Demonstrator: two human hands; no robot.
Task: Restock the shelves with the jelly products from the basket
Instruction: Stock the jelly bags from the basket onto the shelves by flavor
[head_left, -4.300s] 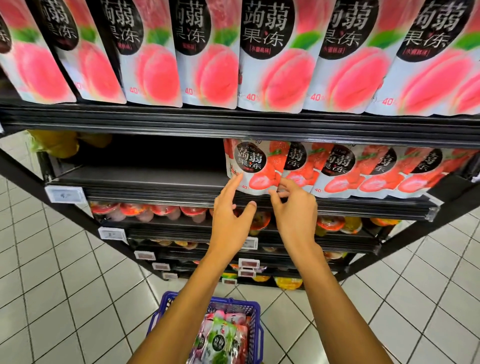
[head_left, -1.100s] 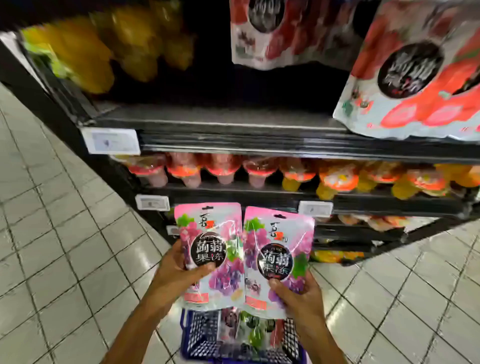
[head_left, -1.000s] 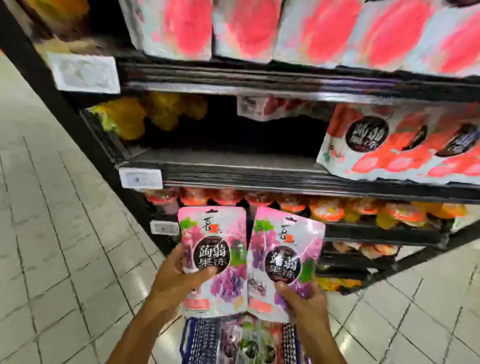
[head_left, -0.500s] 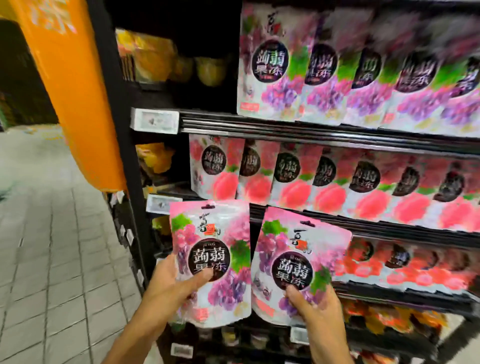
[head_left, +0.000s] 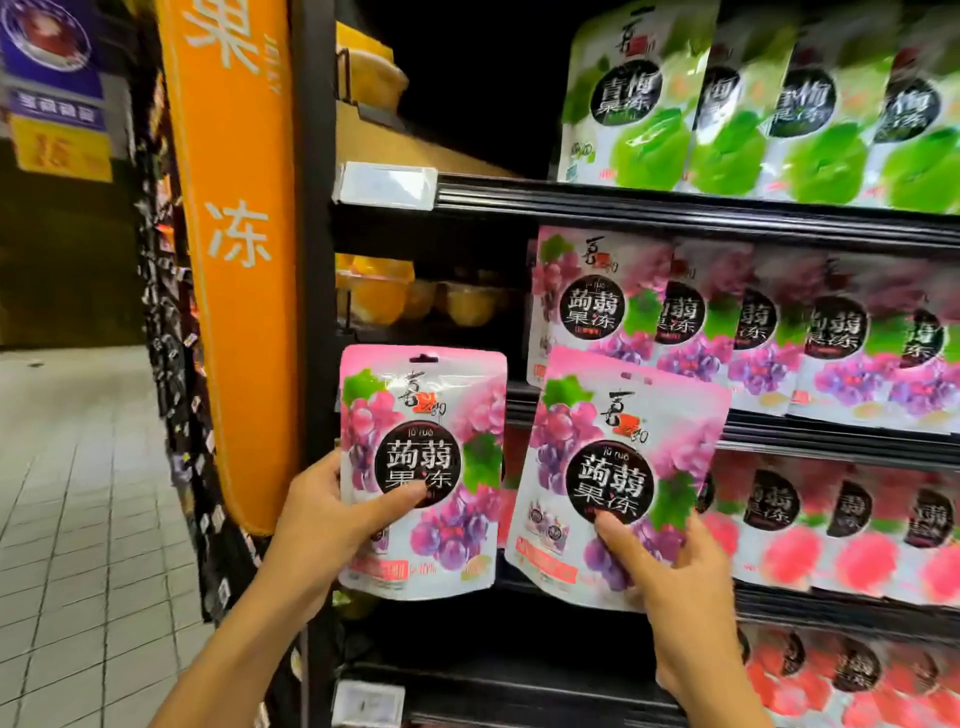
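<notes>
left hand (head_left: 332, 514) pinches left grape pouch (head_left: 421, 467), right hand (head_left: 670, 577) pinches right grape pouch (head_left: 618, 478), both low, 6-7 o'clock; probably light, floppy, slick.

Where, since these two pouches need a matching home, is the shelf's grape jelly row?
In the head view, the grape jelly row stands right of centre, below the green pouches and above the peach pouches.

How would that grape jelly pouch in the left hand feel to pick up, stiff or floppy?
Probably stiff: the grape jelly pouch stands flat and upright though the left hand grips only its lower left side. Likely light: one hand carries it, as the right hand does a second pouch. Its glossy film may be slippery.
</notes>
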